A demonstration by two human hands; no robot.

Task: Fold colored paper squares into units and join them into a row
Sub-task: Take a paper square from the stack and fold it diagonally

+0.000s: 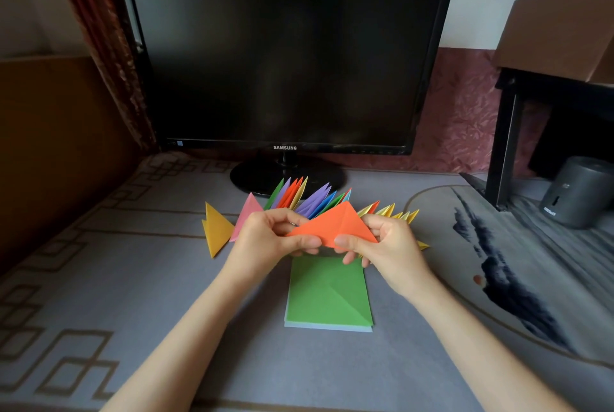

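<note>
An orange folded paper triangle [335,222] is held above the table, its peak pointing away from me. My left hand [275,239] pinches its left part and my right hand [382,242] pinches its right part, thumbs meeting along the lower edge. Under the hands lies a stack of paper squares [329,295] with a creased green sheet on top. Behind the hands stands a row of joined folded units [309,199] in green, purple, orange, yellow and blue. Yellow units [388,210] continue to the right. A loose yellow-orange unit [216,229] and a pink unit [247,215] lie at the left.
A black monitor [285,56] on a round stand rises right behind the row. A grey cylinder [578,192] and a black shelf leg [505,149] stand at the right, cardboard boxes above them. A grey patterned cloth [116,278] covers the table.
</note>
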